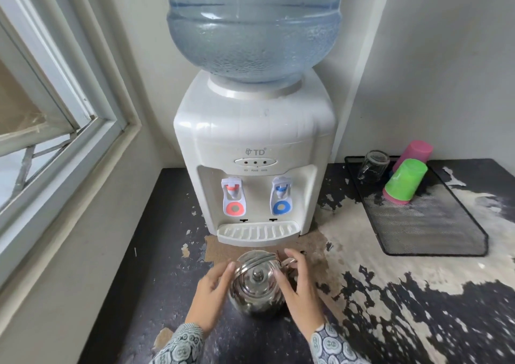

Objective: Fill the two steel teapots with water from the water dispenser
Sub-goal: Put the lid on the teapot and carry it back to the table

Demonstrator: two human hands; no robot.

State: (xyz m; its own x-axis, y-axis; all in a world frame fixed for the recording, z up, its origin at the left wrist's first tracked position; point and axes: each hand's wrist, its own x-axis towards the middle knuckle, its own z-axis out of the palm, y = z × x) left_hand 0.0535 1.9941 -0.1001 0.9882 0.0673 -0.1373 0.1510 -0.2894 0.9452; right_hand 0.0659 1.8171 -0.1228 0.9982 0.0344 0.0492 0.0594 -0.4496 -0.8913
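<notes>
Teapot (257, 283), steel, lid on, stands on the worktop (390, 308) just before the water dispenser (255, 154) drip tray; only one teapot is in view. Left hand (214, 290) and right hand (299, 278) flank it, fingers loosely spread, touching or nearly touching its sides; no firm grip evident. Judged step: preparation, nothing filled. Next move calls for lifting the lid and setting the pot under a tap. Contents hidden. Bottle (253, 24) holds water.

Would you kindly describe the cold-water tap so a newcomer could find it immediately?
Start at the white water dispenser under the big blue bottle. Two taps sit in its front recess; the cold tap is the right one, marked blue, whereas its neighbour is red.
</notes>
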